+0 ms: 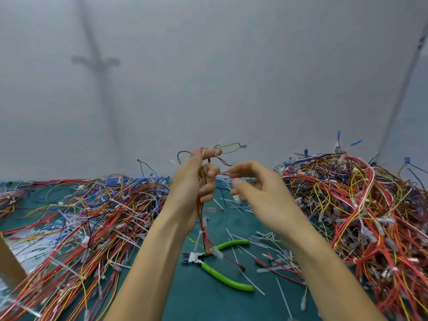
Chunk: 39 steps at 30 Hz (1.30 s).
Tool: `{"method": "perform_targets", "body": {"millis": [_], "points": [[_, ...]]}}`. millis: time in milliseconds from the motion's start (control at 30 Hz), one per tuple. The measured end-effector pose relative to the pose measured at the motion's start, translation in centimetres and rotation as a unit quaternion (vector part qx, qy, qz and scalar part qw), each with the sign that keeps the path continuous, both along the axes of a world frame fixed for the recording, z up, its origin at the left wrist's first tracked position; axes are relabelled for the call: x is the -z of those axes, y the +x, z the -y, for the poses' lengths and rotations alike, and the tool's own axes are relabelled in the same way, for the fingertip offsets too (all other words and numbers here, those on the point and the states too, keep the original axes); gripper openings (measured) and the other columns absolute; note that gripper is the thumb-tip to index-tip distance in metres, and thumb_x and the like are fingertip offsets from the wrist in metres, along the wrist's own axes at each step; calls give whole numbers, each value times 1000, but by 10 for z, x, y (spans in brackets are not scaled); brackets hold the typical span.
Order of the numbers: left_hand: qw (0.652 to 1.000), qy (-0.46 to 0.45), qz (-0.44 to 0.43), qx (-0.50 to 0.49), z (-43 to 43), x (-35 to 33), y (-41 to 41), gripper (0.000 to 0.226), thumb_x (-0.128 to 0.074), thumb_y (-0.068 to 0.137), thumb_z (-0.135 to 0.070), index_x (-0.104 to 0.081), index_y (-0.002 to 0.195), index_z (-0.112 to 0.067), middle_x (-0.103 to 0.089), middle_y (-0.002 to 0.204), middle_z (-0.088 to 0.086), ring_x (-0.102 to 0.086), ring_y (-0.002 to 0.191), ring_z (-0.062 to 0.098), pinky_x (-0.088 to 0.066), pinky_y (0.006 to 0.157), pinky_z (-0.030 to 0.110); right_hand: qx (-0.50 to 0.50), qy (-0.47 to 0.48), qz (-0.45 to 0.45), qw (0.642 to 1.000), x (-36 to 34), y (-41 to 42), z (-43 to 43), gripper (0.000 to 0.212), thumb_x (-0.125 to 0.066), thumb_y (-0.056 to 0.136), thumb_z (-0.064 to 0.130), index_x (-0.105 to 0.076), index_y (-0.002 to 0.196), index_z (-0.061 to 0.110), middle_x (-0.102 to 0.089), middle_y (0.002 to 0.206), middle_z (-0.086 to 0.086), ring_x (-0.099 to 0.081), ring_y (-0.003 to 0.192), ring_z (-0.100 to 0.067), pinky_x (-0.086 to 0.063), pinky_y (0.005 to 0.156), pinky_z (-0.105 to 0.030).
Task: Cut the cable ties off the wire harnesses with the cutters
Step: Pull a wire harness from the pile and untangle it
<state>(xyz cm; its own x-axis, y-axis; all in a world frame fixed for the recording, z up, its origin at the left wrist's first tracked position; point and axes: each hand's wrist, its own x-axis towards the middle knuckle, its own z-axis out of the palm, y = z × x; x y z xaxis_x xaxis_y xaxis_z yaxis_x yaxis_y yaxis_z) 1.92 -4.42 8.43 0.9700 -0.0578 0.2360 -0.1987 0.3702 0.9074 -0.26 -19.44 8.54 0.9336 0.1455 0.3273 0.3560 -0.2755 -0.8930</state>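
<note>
My left hand is raised above the table and grips a thin wire harness of red, black and yellow wires. The harness hangs down from my fist, with a white cable tie on its lower part. Its upper wires loop out past my fingers. My right hand is beside it, fingers curled, pinching a small white piece at the fingertips; the motion blurs it. The green-handled cutters lie open on the green mat below, in neither hand.
A large heap of tied harnesses rises on the right. A flatter spread of wires covers the left. Cut white tie ends litter the green mat between them. A grey wall stands behind.
</note>
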Motion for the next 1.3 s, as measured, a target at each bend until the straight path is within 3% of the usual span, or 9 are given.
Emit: {"method": "perform_targets", "body": {"millis": [100,267,467,633,733,900,1033,1200,1300], "points": [[992,107,62,36,5,1,-5,31,-35,105,-29,-63,106,-16,-48,68,-4,-29,40,5,-26,40,16,18,135,-22,990,-5,1,1,13,-52,101,24,-65,101,27,-71,104,2,-66,73,-6,-57,73,-32],[937,320,136,30,18,8,-10,21,-42,103,-8,-63,103,-5,-55,75,-5,-40,51,8,-35,53,20,-16,313,-115,943,-6,6,11,43,-42,104,36,-72,83,14,-76,85,-8,-66,69,-18,-53,70,-35],[880,451,129,76,18,14,-9,20,-54,99,-13,-68,99,-27,-64,78,-8,-54,68,5,-43,67,17,16,292,-127,948,1,11,17,28,-46,104,22,-69,94,9,-76,78,0,-67,56,-9,-52,53,-19],[951,278,-2,134,3,18,-5,34,-74,76,-17,-64,107,-9,-69,119,5,-62,106,16,-44,102,36,-1,142,-68,987,3,12,16,35,-52,100,14,-70,75,-3,-76,93,7,-70,81,-11,-57,75,-31],[975,116,-63,180,-7,14,0,36,-69,79,-29,-63,109,-10,-71,109,-1,-67,104,19,-43,99,42,-25,91,-50,994,1,9,15,34,-54,100,15,-71,72,5,-76,101,0,-68,97,-19,-51,85,-33],[965,-67,-182,176,-13,6,1,55,-55,88,-36,-60,125,4,-72,107,17,-72,75,24,-57,82,44,-106,31,-17,994,1,3,9,30,-56,98,12,-70,74,0,-64,79,-28,-54,75,-21,-43,79,-35],[966,-113,-192,133,-7,0,-3,43,-60,82,-23,-64,116,4,-76,91,10,-70,60,15,-54,47,27,-174,-10,-3,985,1,-2,4,26,-58,97,6,-73,79,17,-67,70,-1,-59,69,3,-43,73,-10],[980,-120,-143,70,-7,-3,-2,16,-69,72,-18,-75,85,-12,-73,73,-3,-68,57,7,-55,48,20,-189,-18,-9,982,5,0,7,16,-62,94,6,-77,100,6,-71,81,2,-62,73,-1,-50,77,-16],[991,-99,-71,53,-15,-5,-3,22,-67,72,-12,-72,94,-14,-72,77,-2,-69,61,11,-59,60,25,-187,-23,-41,981,4,-2,7,14,-66,93,15,-79,99,13,-74,83,9,-62,74,2,-49,72,-13]]}}
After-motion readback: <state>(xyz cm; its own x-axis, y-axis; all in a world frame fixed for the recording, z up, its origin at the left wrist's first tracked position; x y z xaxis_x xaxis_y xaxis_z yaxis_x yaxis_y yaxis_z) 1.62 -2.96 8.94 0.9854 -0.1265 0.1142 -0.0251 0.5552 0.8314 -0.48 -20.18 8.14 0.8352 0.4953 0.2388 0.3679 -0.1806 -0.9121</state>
